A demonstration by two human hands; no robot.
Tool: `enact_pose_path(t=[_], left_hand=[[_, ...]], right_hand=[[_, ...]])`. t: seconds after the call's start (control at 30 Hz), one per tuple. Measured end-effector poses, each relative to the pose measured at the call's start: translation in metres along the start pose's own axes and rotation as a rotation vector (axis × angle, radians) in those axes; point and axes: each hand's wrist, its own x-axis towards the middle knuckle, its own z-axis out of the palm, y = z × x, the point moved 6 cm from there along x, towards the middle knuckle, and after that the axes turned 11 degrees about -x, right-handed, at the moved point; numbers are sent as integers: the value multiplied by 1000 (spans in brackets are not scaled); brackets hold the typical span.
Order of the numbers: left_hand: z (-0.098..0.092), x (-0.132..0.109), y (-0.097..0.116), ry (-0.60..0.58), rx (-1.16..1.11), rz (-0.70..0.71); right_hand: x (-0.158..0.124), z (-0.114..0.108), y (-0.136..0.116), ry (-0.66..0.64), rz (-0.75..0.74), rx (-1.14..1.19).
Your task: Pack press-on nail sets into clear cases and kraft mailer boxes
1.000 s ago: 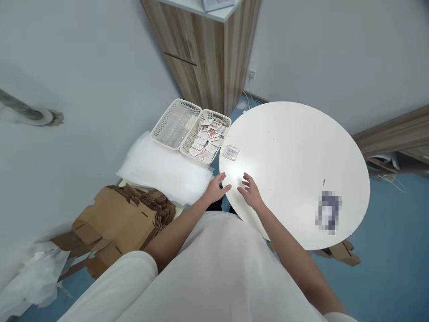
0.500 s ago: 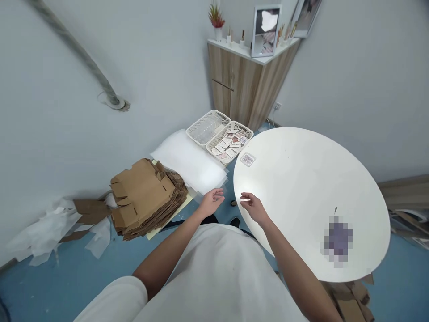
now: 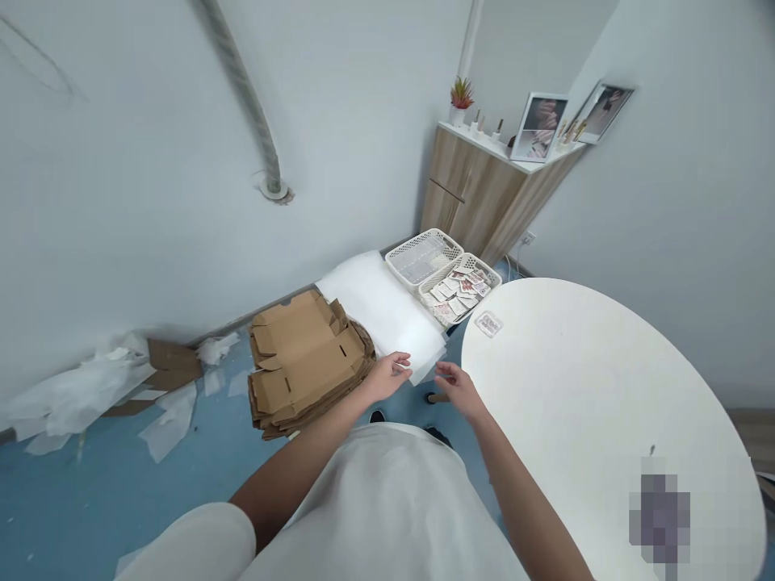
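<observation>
My left hand (image 3: 387,376) hovers with loosely curled, parted fingers over the near corner of a stack of white foam sheets (image 3: 381,311) and holds nothing. My right hand (image 3: 455,382) floats beside it, fingers apart and empty, just off the left edge of the round white table (image 3: 593,403). A small clear blister pack (image 3: 488,323) lies on the table near that edge. A pile of flattened cardboard boxes (image 3: 303,359) lies on the floor left of my left hand.
Two white plastic baskets stand past the foam: one (image 3: 424,257) with clear pieces, one (image 3: 461,290) with printed packets. A wooden cabinet (image 3: 484,194) with picture frames and a plant fills the corner. Torn paper and cardboard scraps (image 3: 102,391) litter the blue floor at left.
The view has swung left and up. Both hands have left the tabletop and now hang between the table's edge and the foam sheets, the left one over the foam's corner.
</observation>
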Motion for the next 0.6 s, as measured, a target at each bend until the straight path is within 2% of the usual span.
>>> enact_pose_path(t=[0.1,0.2,0.27,0.33,0.43,0.6], left_hand=[[-18,5,-5,29,25,-18],[-26,13,-12,73,29,-66],[-26,20,-16,78,8,-89],[-23,28,-20,84,-19,-104],[-21,41,-22,102,-35,-135],[-27,76,-25,86,17,-257]], right_hand=[[8,21,-3,-41,10,-5],[14,32,-3,-160,50,-41],[21,29,-3,-190,81,-83],[30,19,-4,-147,115,-127],[51,13,-2,-116,176,-183],[104,34,-1,-153,150,-270]])
